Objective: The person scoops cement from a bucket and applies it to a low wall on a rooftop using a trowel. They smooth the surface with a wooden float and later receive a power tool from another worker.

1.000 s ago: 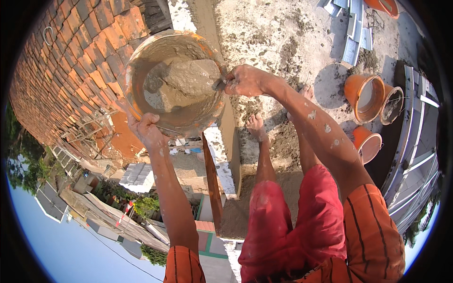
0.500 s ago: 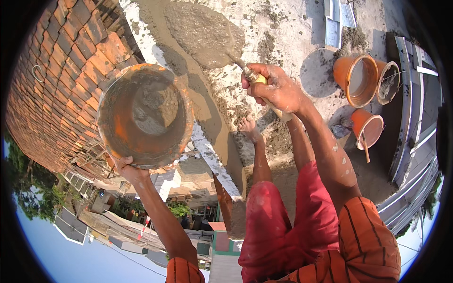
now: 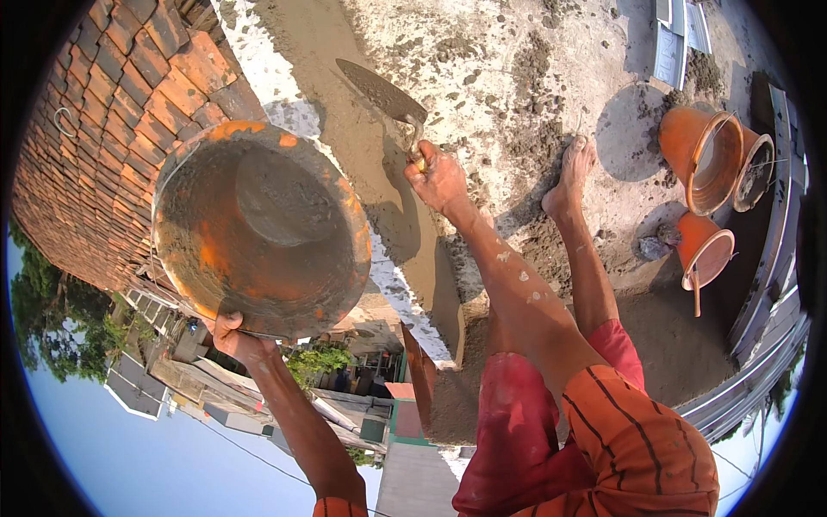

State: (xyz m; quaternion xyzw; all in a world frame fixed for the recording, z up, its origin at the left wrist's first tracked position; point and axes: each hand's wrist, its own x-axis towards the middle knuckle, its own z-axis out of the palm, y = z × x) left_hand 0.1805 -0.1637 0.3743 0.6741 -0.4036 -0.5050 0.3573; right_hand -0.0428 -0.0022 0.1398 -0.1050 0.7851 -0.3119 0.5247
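Observation:
My left hand grips the lower edge of a large orange bucket, smeared with grey mortar inside and held beside the wall with its open top toward me. My right hand is closed on the handle of a trowel. The dark, pointed blade hangs over a band of wet mortar along the wall edge, up and to the right of the bucket. My bare feet are on the stained white concrete to the right, one partly hidden behind my right forearm.
Left of the wall is an orange tiled roof, with trees and low buildings beyond. On the concrete surface at right stand several orange buckets, grey channel pieces and a dark curved edge with pale metal strips.
My right hand has drawn the mortar-laden trowel out of the bucket to over the wall edge; the heap on the blade is gone. The bucket has moved left and down and shows more empty.

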